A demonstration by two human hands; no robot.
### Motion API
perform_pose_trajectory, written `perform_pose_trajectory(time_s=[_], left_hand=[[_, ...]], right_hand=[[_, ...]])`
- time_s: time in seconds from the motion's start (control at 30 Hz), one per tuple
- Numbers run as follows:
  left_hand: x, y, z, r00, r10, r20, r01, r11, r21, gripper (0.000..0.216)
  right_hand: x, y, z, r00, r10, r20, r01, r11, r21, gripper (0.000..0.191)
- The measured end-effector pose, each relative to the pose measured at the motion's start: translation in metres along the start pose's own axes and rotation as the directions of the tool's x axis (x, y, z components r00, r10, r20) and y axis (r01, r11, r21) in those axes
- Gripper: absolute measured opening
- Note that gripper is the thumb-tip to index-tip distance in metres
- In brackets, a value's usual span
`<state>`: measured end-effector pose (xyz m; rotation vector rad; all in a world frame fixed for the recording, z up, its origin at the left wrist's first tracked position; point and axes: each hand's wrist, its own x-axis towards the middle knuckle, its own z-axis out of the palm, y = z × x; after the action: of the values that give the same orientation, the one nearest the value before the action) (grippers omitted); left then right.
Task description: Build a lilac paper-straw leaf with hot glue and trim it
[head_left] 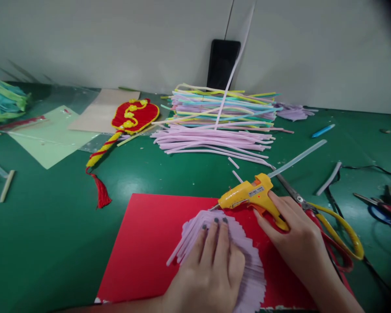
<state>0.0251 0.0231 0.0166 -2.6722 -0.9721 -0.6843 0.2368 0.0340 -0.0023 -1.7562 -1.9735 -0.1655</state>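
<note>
At lower centre, lilac strips (pixel 252 265) are presumably steadied beneath the flat, ungrasping left hand (pixel 211 269); at right, the glue gun (pixel 249 193) is clasped, grip closed, by the right hand (pixel 301 237).

A pale wall (pixel 117 39) backs the green tabletop (pixel 52 217).

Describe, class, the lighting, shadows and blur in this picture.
Head view: soft light on the red sheet, faint shadows on the wall; head view: the upper-right corner goes black, tools at far right look dim; head view: glue gun outlined clearly, its label too blurred to read.
</note>
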Motion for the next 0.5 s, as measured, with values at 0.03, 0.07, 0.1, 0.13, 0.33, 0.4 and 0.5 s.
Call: perform_pose_trajectory(time_s=[0.03, 0.07, 0.1, 0.13, 0.33, 0.4, 0.5], left_hand=[[0.0000, -0.0003, -0.0001, 1.000, 0.000, 0.003, 0.000, 1.000, -0.002, 0.024], [0.0001, -0.0006, -0.0002, 1.000, -0.002, 0.005, 0.002, 1.000, -0.003, 0.024], [0.0001, -0.0008, -0.0003, 1.000, -0.002, 0.006, 0.002, 1.000, -0.002, 0.024], [0.0001, -0.0009, -0.0004, 1.000, -0.001, 0.008, 0.001, 1.000, -0.001, 0.025], [0.0017, -0.0006, -0.0015, 1.000, 0.003, 0.012, -0.003, 1.000, -0.002, 0.025], [0.0024, -0.0007, -0.0018, 1.000, -0.001, 0.016, 0.001, 1.000, -0.002, 0.025], [0.0024, -0.0007, -0.0016, 1.000, -0.003, 0.024, 0.003, 1.000, -0.002, 0.026]], right_hand=[[0.0002, -0.0002, -0.0003, 1.000, -0.002, -0.001, 0.002, 1.000, -0.001, 0.038], [0.0004, -0.0003, -0.0006, 1.000, -0.006, -0.004, 0.006, 1.000, -0.001, 0.038], [0.0004, -0.0002, -0.0007, 1.000, -0.012, -0.006, 0.012, 1.000, 0.000, 0.038], [0.0004, -0.0002, -0.0008, 1.000, -0.017, -0.008, 0.017, 1.000, 0.001, 0.038], [-0.0002, 0.0009, -0.0007, 1.000, -0.013, -0.009, 0.013, 0.999, 0.035, 0.038], [-0.0005, 0.0019, -0.0005, 1.000, -0.016, -0.008, 0.016, 0.999, 0.039, 0.039], [-0.0009, 0.0033, -0.0002, 1.000, -0.018, -0.014, 0.019, 0.999, 0.041, 0.039]])
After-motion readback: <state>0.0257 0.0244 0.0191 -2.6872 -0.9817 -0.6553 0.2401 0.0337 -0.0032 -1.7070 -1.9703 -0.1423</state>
